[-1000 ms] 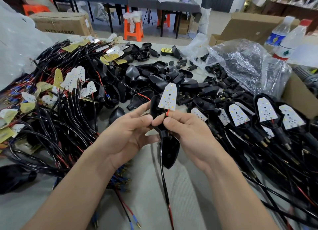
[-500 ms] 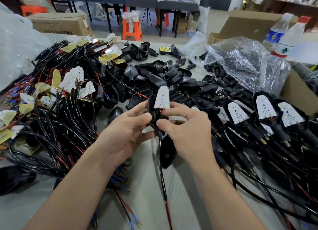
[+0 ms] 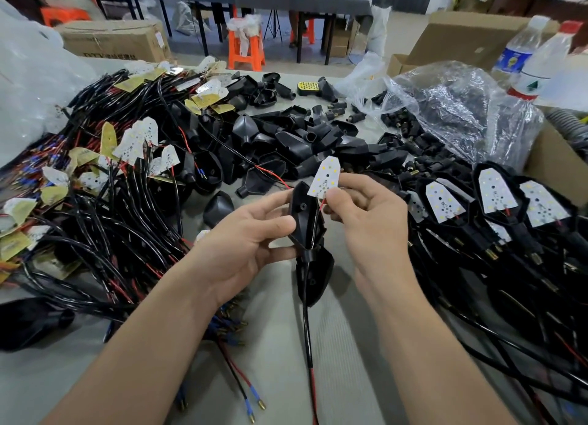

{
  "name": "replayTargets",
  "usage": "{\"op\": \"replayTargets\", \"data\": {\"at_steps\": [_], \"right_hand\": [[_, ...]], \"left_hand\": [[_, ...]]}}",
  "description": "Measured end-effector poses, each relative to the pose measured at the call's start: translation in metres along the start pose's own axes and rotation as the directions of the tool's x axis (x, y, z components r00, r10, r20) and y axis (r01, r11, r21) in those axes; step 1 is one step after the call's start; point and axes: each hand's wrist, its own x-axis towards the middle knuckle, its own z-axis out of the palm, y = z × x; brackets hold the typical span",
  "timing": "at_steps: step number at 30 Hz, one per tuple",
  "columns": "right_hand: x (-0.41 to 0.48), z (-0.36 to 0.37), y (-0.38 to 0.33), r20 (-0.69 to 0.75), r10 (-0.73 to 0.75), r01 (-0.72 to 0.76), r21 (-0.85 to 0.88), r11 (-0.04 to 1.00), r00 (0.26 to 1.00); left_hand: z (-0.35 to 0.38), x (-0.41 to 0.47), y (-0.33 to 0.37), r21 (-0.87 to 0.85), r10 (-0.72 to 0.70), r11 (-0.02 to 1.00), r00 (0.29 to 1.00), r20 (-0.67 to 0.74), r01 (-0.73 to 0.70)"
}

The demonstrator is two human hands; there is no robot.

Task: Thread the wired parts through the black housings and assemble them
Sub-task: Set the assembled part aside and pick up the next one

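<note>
The black housing is gripped in the left hand, with the thumb laid across its side and the fingers curled behind, and is held above the table near the middle of the view. The white LED board is pinched at its narrow lower end between thumb and forefinger of the right hand, just above the housing's open mouth and not yet seated. Its cable is already passed through the housing and hangs from the stem down to the table. A second black shell is seen directly below; whether it rides on the same cable cannot be told. The step in hand is judged to be the seating of the board. Slack would best be drawn down through the stem by the sheathed cable, not by the thin red lead, so that the solder joints are spared. The narrow end should be turned toward the stem, the lead tucked beneath, and the board pressed flat, as in the finished units at the right
</note>
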Motion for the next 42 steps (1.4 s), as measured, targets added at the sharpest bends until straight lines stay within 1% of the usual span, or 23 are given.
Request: {"op": "replayTargets", "data": {"at_steps": [3, 4, 6, 8, 10, 11, 14, 16, 18, 20, 21, 22, 24, 26, 28, 31, 32, 34, 37, 39, 41, 42], "right_hand": [[0.001, -0.005, -0.003, 0.065, 0.071, -0.075, 0.071, 0.995, 0.995], [0.001, -0.006, -0.004, 0.098, 0.093, -0.098, 0.051, 0.994, 0.991], [-0.001, -0.005, -0.005, 0.138, 0.094, -0.085, -0.068, 0.994, 0.986], [-0.005, -0.003, -0.005, 0.144, 0.04, -0.002, -0.255, 0.967, 0.989], [-0.006, -0.001, -0.004, 0.121, -0.063, 0.11, -0.437, 0.893, 0.991], [-0.006, -0.001, -0.004, 0.107, -0.113, 0.151, -0.483, 0.862, 0.988], [-0.011, 0.002, -0.002, 0.059, -0.261, 0.257, -0.47, 0.844, 0.964], [-0.015, 0.007, 0.0, 0.022, -0.315, 0.293, -0.432, 0.853, 0.949], [-0.015, 0.01, 0.001, 0.053, -0.27, 0.267, -0.421, 0.867, 0.961], [-0.013, 0.011, 0.002, 0.148, -0.147, 0.193, -0.384, 0.903, 0.978], [-0.013, 0.011, 0.003, 0.179, -0.09, 0.146, -0.334, 0.931, 0.98], [-0.012, 0.01, 0.003, 0.177, -0.048, 0.097, -0.279, 0.955, 0.983], [-0.009, 0.007, 0.001, 0.119, -0.006, 0.029, -0.196, 0.98, 0.993], [-0.007, 0.001, -0.003, 0.111, 0.021, -0.002, -0.163, 0.987, 0.994], [-0.008, -0.002, -0.007, 0.202, 0.053, -0.006, -0.229, 0.974, 0.978], [-0.019, 0.005, -0.009, 0.367, 0.105, 0.065, -0.422, 0.904, 0.924], [-0.023, 0.009, -0.009, 0.407, 0.108, 0.097, -0.452, 0.886, 0.907], [-0.027, 0.012, -0.01, 0.442, 0.11, 0.116, -0.453, 0.884, 0.89], [-0.023, 0.005, -0.014, 0.433, 0.138, 0.097, -0.478, 0.873, 0.891], [-0.018, -0.004, -0.019, 0.393, 0.131, 0.11, -0.535, 0.838, 0.91], [-0.014, -0.013, -0.022, 0.311, 0.034, 0.176, -0.622, 0.763, 0.95], [-0.012, -0.016, -0.023, 0.268, -0.043, 0.223, -0.689, 0.69, 0.962]], "left_hand": [[0.0, 0.001, 0.0, -0.001, -0.007, 1.0, 0.998, -0.061, 0.007], [0.0, 0.001, 0.0, -0.007, 0.001, 1.0, 0.996, -0.089, -0.002], [-0.001, 0.001, 0.002, -0.023, 0.028, 0.999, 0.992, -0.127, -0.031], [-0.001, 0.0, 0.003, -0.005, 0.045, 0.999, 0.991, -0.126, -0.046], [-0.002, 0.0, 0.004, 0.04, 0.057, 0.998, 0.992, -0.109, -0.053], [-0.003, -0.001, 0.004, 0.051, 0.059, 0.997, 0.993, -0.099, -0.054], [-0.002, 0.0, 0.005, 0.057, 0.041, 0.998, 0.994, -0.099, -0.035], [0.002, 0.001, 0.004, 0.062, 0.035, 0.998, 0.99, -0.135, -0.027], [0.006, 0.001, 0.002, 0.063, 0.042, 0.998, 0.974, -0.222, -0.028], [0.009, 0.002, 0.0, 0.094, 0.057, 0.995, 0.947, -0.317, -0.029], [0.011, 0.003, 0.0, 0.096, 0.067, 0.995, 0.932, -0.356, -0.035], [0.011, 0.003, 0.001, 0.081, 0.077, 0.996, 0.915, -0.396, -0.049], [0.01, 0.005, 0.004, 0.024, 0.083, 0.996, 0.862, -0.5, -0.082], [0.005, 0.007, 0.008, -0.026, 0.079, 0.993, 0.804, -0.589, -0.116], [0.0, 0.008, 0.012, -0.111, 0.07, 0.979, 0.789, -0.61, -0.173], [-0.005, 0.007, 0.018, -0.253, 0.021, 0.943, 0.795, -0.606, -0.218], [-0.007, 0.007, 0.019, -0.285, -0.003, 0.934, 0.794, -0.607, -0.214], [-0.011, 0.006, 0.019, -0.304, -0.025, 0.929, 0.786, -0.618, -0.209], [-0.016, 0.006, 0.021, -0.29, 0.014, 0.92, 0.762, -0.647, -0.263], [-0.021, 0.005, 0.024, -0.297, 0.041, 0.903, 0.751, -0.66, -0.31], [-0.026, 0.002, 0.029, -0.301, 0.052, 0.892, 0.739, -0.672, -0.337], [-0.03, 0.001, 0.031, -0.297, 0.056, 0.89, 0.73, -0.681, -0.346]]}}
